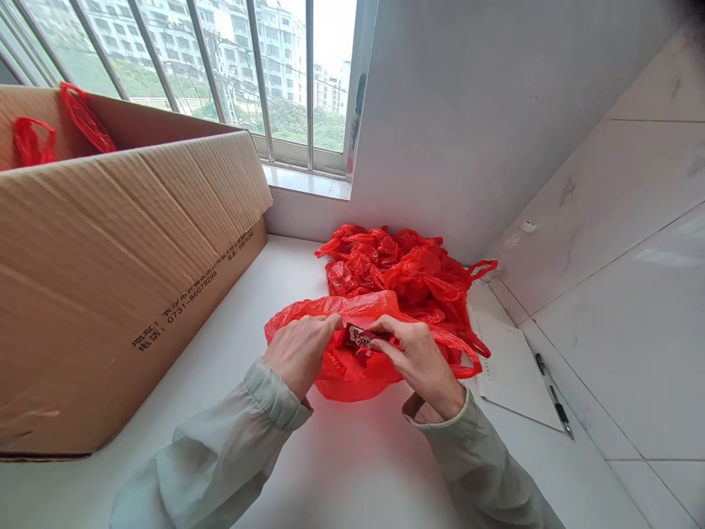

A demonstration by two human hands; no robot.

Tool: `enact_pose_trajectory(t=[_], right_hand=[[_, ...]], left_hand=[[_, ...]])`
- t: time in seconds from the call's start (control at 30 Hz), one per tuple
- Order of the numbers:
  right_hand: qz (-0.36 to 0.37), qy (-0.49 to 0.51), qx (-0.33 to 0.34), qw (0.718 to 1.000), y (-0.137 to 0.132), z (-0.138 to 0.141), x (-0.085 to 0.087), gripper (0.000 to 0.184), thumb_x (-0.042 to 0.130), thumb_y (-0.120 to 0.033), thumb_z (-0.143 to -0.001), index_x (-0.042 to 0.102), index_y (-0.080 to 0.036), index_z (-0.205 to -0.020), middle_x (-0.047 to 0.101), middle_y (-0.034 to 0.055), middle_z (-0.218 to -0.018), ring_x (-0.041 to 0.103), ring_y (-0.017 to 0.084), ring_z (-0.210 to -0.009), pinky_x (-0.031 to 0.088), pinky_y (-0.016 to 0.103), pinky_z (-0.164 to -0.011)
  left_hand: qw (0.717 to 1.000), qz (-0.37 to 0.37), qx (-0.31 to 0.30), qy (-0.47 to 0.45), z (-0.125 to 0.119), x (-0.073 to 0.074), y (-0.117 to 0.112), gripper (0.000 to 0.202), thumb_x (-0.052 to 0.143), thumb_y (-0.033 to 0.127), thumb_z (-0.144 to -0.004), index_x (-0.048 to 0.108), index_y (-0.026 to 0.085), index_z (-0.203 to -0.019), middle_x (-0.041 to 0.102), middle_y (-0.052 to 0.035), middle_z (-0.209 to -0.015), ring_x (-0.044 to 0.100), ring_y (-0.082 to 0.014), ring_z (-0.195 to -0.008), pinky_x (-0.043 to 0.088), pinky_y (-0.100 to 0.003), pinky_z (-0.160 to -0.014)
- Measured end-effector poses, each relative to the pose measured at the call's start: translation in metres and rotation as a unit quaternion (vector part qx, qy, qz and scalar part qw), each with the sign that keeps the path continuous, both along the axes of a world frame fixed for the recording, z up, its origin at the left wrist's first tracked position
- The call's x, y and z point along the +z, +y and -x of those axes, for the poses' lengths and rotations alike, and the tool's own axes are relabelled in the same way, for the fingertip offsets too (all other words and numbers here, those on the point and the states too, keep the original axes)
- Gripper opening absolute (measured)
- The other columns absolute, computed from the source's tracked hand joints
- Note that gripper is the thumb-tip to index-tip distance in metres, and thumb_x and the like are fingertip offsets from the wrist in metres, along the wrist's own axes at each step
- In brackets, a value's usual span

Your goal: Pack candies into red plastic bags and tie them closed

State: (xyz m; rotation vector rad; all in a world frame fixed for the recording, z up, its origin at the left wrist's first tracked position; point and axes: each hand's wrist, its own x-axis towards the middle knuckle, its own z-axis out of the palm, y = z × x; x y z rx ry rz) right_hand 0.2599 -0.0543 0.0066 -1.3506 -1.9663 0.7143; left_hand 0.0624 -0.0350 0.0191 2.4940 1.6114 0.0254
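A red plastic bag (352, 378) lies on the white counter (341, 470) in front of me, its mouth held apart. My left hand (300, 353) pinches the bag's left rim, fingers closed. My right hand (418, 360) grips a small dark red packet (359, 339) with white characters at the bag's opening, and its palm rests on the bag's right side. Behind the bag sits a heap of more red plastic bags (402, 268).
A large open cardboard box (110, 279) fills the left side, with red bags (82, 117) hanging over its far rim. A white sheet of paper (512, 367) and a black pen (554, 397) lie at the right by the tiled wall. A window is behind.
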Motion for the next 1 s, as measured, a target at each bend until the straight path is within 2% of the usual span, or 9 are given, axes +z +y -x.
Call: enact_pose_trajectory(t=[0.23, 0.33, 0.43, 0.53, 0.6, 0.67, 0.73, 0.87, 1.0], right_hand=[[0.047, -0.132, -0.023, 0.990, -0.002, 0.015, -0.006, 0.025, 0.050, -0.030, -0.096, 0.064, -0.021, -0.115, 0.074, 0.0063, -0.089, 0.069, 0.021, -0.080, 0.049, 0.029, -0.072], [0.041, -0.254, -0.039, 0.966, -0.004, 0.010, -0.005, 0.030, 0.050, -0.029, -0.097, 0.062, -0.018, -0.122, 0.071, 0.0125, -0.111, 0.066, 0.027, -0.101, 0.049, 0.037, -0.085], [0.023, -0.376, -0.043, 0.925, -0.007, 0.002, -0.007, 0.032, 0.060, -0.026, -0.091, 0.065, -0.017, -0.121, 0.054, 0.0162, -0.141, 0.047, 0.039, -0.130, 0.041, 0.052, -0.101], [0.024, -0.442, -0.027, 0.896, -0.012, -0.003, -0.008, 0.029, 0.070, -0.025, -0.083, 0.072, -0.017, -0.111, 0.043, 0.0157, -0.151, 0.030, 0.043, -0.142, 0.033, 0.059, -0.107], [0.035, -0.456, -0.016, 0.889, -0.014, -0.004, -0.007, 0.020, 0.073, -0.026, -0.080, 0.076, -0.017, -0.098, 0.046, 0.0154, -0.149, 0.030, 0.041, -0.142, 0.035, 0.056, -0.107], [0.047, -0.460, -0.012, 0.886, -0.015, -0.003, -0.005, 0.012, 0.073, -0.026, -0.081, 0.077, -0.018, -0.087, 0.052, 0.0150, -0.144, 0.035, 0.040, -0.140, 0.040, 0.053, -0.103], [0.046, -0.462, -0.017, 0.885, -0.016, -0.004, -0.003, 0.013, 0.071, -0.029, -0.083, 0.077, -0.018, -0.079, 0.059, 0.0146, -0.137, 0.040, 0.038, -0.136, 0.044, 0.050, -0.099], [0.033, -0.463, -0.057, 0.884, -0.017, -0.007, -0.001, 0.022, 0.069, -0.034, -0.086, 0.076, -0.017, -0.074, 0.069, 0.0146, -0.118, 0.055, 0.035, -0.120, 0.049, 0.044, -0.088], [0.046, -0.481, -0.078, 0.872, -0.016, -0.009, 0.000, 0.022, 0.068, -0.032, -0.087, 0.076, -0.016, -0.074, 0.073, 0.0144, -0.102, 0.064, 0.030, -0.100, 0.050, 0.038, -0.077]], left_hand=[[1.000, 0.004, 0.007, 0.012, -0.004, 0.006, -0.006, 0.021, 0.046, 0.004, -0.086, 0.053, 0.022, -0.094, 0.066, -0.0042, -0.096, 0.064, -0.0240, -0.084, 0.033, -0.029, -0.060], [0.999, 0.021, -0.009, 0.030, -0.011, 0.010, -0.008, 0.021, 0.043, 0.004, -0.088, 0.055, 0.020, -0.094, 0.066, -0.0056, -0.094, 0.065, -0.0247, -0.083, 0.037, -0.030, -0.062], [0.997, 0.044, -0.062, 0.027, -0.023, 0.004, -0.006, 0.022, 0.042, 0.001, -0.088, 0.056, 0.017, -0.092, 0.065, -0.0078, -0.096, 0.065, -0.0244, -0.087, 0.044, -0.032, -0.069], [0.991, 0.054, -0.123, 0.005, -0.037, -0.016, -0.003, 0.027, 0.040, -0.001, -0.087, 0.059, 0.016, -0.096, 0.065, -0.0108, -0.108, 0.064, -0.0239, -0.098, 0.049, -0.032, -0.081], [0.989, 0.057, -0.135, -0.016, -0.045, -0.034, 0.000, 0.036, 0.037, -0.002, -0.087, 0.059, 0.014, -0.110, 0.060, -0.0142, -0.126, 0.059, -0.0259, -0.112, 0.051, -0.033, -0.087], [0.991, 0.063, -0.115, -0.037, -0.051, -0.049, 0.003, 0.048, 0.033, -0.004, -0.087, 0.052, 0.014, -0.128, 0.047, -0.0167, -0.145, 0.050, -0.0307, -0.128, 0.054, -0.037, -0.086], [0.991, 0.078, -0.098, -0.054, -0.054, -0.061, 0.006, 0.054, 0.031, -0.005, -0.087, 0.048, 0.016, -0.134, 0.037, -0.0167, -0.153, 0.040, -0.0334, -0.136, 0.054, -0.041, -0.089], [0.988, 0.092, -0.106, -0.065, -0.055, -0.070, 0.014, 0.033, 0.042, 0.000, -0.087, 0.056, 0.017, -0.111, 0.056, -0.0154, -0.130, 0.046, -0.0294, -0.129, 0.045, -0.041, -0.102], [0.989, 0.086, -0.104, -0.065, -0.045, -0.073, 0.020, 0.034, 0.052, 0.000, -0.075, 0.049, 0.022, -0.101, 0.055, -0.0110, -0.117, 0.053, -0.0262, -0.114, 0.051, -0.034, -0.083]])
